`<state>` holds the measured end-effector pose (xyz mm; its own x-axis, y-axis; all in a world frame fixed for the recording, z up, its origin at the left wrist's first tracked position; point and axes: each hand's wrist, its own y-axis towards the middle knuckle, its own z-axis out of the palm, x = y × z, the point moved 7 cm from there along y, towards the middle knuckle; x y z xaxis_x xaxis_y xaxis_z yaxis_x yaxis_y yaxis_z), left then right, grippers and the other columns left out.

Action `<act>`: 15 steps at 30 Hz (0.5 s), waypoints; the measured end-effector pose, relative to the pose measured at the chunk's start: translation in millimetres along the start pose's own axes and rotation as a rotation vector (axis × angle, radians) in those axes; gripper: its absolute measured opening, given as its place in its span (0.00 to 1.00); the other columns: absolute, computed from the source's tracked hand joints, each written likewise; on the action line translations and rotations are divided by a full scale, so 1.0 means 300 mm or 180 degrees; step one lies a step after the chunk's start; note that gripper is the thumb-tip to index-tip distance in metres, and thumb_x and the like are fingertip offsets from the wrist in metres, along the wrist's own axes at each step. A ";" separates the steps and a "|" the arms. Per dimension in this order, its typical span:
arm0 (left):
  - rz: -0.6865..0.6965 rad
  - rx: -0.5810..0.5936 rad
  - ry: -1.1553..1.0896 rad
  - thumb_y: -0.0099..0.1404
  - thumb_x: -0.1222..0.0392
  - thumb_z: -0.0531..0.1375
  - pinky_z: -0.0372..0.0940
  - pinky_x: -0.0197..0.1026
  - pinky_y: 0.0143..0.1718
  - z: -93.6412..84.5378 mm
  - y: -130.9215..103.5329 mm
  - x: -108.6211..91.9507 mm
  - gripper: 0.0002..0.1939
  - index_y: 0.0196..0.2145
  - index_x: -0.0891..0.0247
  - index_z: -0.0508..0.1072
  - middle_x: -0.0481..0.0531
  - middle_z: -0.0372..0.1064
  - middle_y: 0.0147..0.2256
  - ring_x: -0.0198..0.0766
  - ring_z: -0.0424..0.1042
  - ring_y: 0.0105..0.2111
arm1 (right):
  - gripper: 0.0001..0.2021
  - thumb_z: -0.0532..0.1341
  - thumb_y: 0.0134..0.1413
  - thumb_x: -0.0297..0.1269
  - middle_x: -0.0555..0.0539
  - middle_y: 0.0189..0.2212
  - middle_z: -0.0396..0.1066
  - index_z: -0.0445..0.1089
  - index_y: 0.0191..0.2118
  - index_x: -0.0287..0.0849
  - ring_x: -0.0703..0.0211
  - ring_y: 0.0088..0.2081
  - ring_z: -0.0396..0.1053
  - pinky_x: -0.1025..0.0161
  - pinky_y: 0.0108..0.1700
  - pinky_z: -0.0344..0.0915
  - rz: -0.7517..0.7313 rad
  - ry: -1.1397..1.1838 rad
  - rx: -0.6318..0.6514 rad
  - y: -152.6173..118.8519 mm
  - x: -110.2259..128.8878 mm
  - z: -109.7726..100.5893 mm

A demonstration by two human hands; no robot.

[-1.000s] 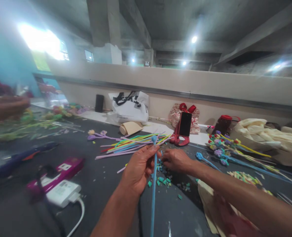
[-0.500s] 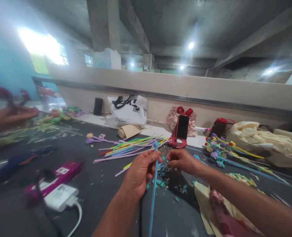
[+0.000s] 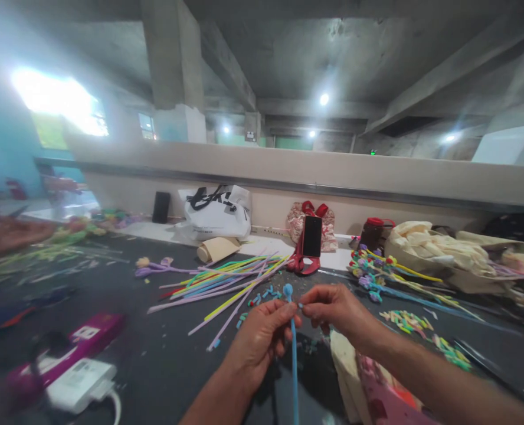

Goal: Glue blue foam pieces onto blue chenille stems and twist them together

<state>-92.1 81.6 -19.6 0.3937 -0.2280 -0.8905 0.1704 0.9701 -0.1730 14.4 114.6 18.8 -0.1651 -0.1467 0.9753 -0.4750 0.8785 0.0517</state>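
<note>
My left hand (image 3: 264, 333) pinches a light blue pipe cleaner (image 3: 294, 375) just below the round blue knob at its top. The stem hangs down past the fingers. Close beside it, my right hand (image 3: 339, 310) has thumb and forefinger pressed on a tiny blue piece (image 3: 300, 306), next to my left thumb. Small cut blue bits (image 3: 268, 293) lie on the dark table behind the left hand. Behind those spreads a loose pile of pipe cleaners (image 3: 226, 280) in lilac, yellow, green, blue and red.
At right lie finished-looking pipe-cleaner flowers (image 3: 368, 274) and cut scraps (image 3: 408, 321). A phone (image 3: 312, 236), white bag (image 3: 218, 215) and cream cloth (image 3: 434, 248) stand along the back. A purple power strip (image 3: 89, 336) with a white charger (image 3: 82, 383) sits front left. Another person's hand (image 3: 14, 236) shows far left.
My right hand has come from over the scraps to beside the stem, with a small blue piece now visible at its fingertips. The whole view has shifted slightly.
</note>
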 end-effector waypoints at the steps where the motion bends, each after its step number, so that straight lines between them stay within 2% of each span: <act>1: -0.0016 -0.0003 0.0025 0.48 0.54 0.61 0.46 0.25 0.10 0.010 -0.003 0.008 0.12 0.21 0.67 0.67 0.43 0.61 0.14 0.21 0.54 0.10 | 0.08 0.62 0.38 0.36 0.54 0.14 0.64 0.68 0.25 0.36 0.70 0.16 0.60 0.74 0.15 0.54 -0.0016 -0.0047 -0.0077 -0.013 0.001 -0.008; 5: 0.0019 -0.0016 0.0070 0.49 0.54 0.60 0.46 0.25 0.10 0.047 -0.019 0.022 0.12 0.20 0.67 0.66 0.43 0.60 0.11 0.22 0.54 0.09 | 0.05 0.60 0.39 0.34 0.55 0.14 0.62 0.67 0.23 0.37 0.69 0.16 0.59 0.73 0.16 0.53 -0.0092 -0.0475 -0.0297 -0.072 0.010 -0.031; 8: -0.0053 0.0025 0.0162 0.47 0.55 0.61 0.46 0.26 0.09 0.073 -0.031 0.035 0.12 0.18 0.68 0.66 0.44 0.61 0.11 0.22 0.53 0.08 | 0.02 0.59 0.38 0.30 0.54 0.15 0.64 0.68 0.21 0.38 0.68 0.18 0.59 0.72 0.19 0.53 -0.0438 -0.1353 -0.0517 -0.125 0.051 -0.039; 11: -0.0057 0.0122 0.0241 0.47 0.55 0.61 0.46 0.26 0.09 0.092 -0.035 0.048 0.12 0.18 0.68 0.66 0.45 0.63 0.12 0.22 0.53 0.08 | 0.04 0.58 0.39 0.28 0.53 0.17 0.66 0.69 0.21 0.40 0.67 0.21 0.61 0.71 0.22 0.54 -0.0765 -0.2053 -0.0665 -0.174 0.087 -0.034; 15: -0.0153 0.0298 0.0307 0.48 0.55 0.61 0.44 0.27 0.08 0.108 -0.031 0.078 0.13 0.17 0.67 0.66 0.45 0.63 0.12 0.22 0.53 0.07 | 0.06 0.56 0.40 0.27 0.53 0.17 0.66 0.69 0.21 0.41 0.67 0.20 0.61 0.71 0.22 0.53 -0.0746 -0.2292 -0.0704 -0.201 0.076 -0.037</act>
<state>-55.2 64.6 -25.4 0.2953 -0.2604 -0.9192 0.2723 0.9452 -0.1803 49.0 63.4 40.5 -0.6371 -0.5312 0.5585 -0.3960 0.8472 0.3541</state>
